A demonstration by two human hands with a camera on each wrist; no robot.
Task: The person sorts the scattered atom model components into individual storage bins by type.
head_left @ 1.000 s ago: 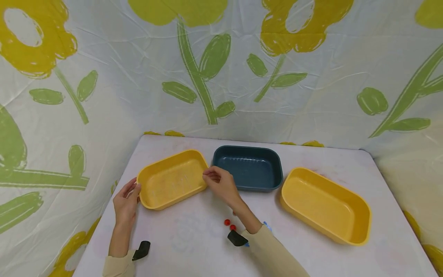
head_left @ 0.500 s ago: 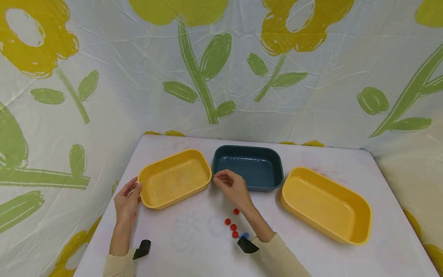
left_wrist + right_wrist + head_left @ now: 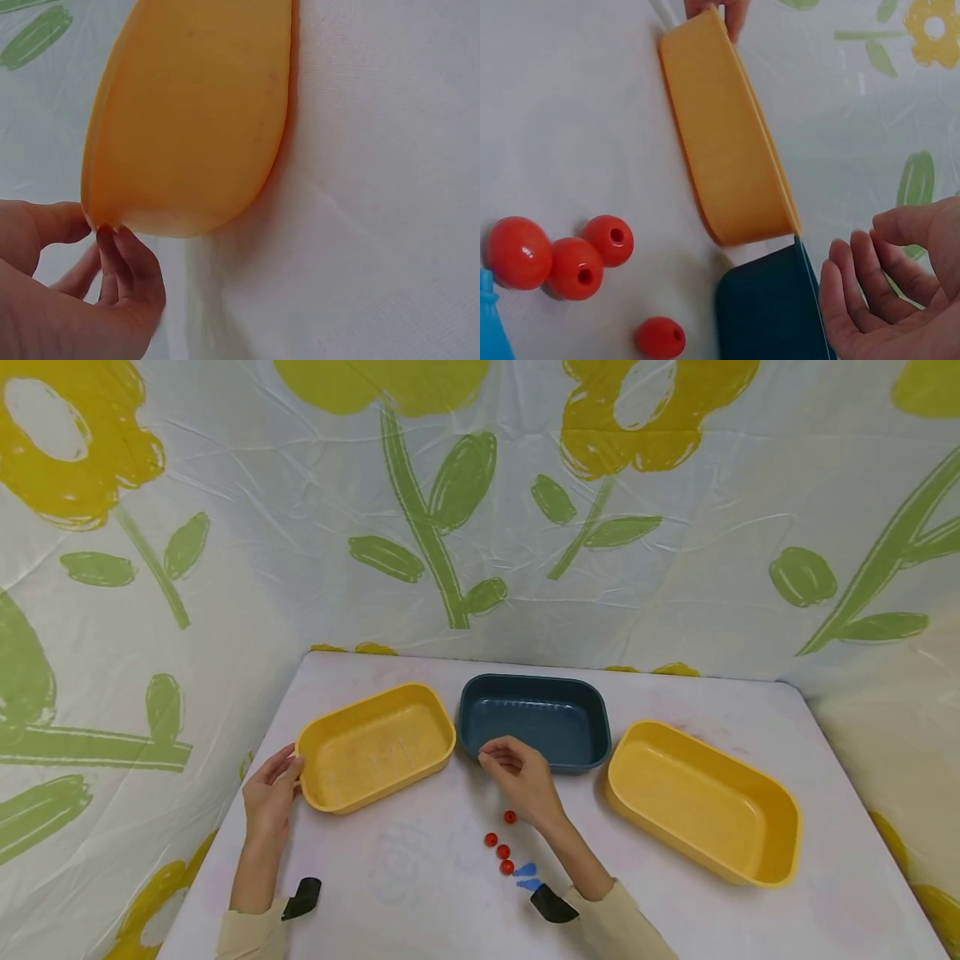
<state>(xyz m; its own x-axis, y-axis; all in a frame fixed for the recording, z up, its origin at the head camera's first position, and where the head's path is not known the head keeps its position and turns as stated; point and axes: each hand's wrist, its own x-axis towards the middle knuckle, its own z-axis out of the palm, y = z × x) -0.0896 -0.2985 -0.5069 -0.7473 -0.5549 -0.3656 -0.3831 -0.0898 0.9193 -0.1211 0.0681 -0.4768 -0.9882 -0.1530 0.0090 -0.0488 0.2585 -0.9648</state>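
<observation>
My left hand [image 3: 268,802] pinches the left end of a rectangular yellow plastic basin [image 3: 375,756], thumb and fingers at its rim [image 3: 88,214]. My right hand [image 3: 525,781] is over the front rim of the dark teal basin [image 3: 532,727], its fingers loosely curled. In the right wrist view nothing shows between its thumb and fingertips [image 3: 861,244]. Below that hand lie several round red beads [image 3: 503,852] with holes through them. Beside the beads are two small blue drop-shaped pieces [image 3: 527,869], one partly visible in the right wrist view.
Another, deeper-looking yellow basin [image 3: 705,802] stands at an angle on the right of the white-covered table [image 3: 405,902]. Flower-printed cloth [image 3: 300,527] hangs behind and at both sides. A black strap piece [image 3: 553,903] sticks out from the right cuff.
My right hand has moved right, from the left yellow basin's right rim to the dark teal basin's front. More beads and blue pieces now show. The left hand stays on its basin.
</observation>
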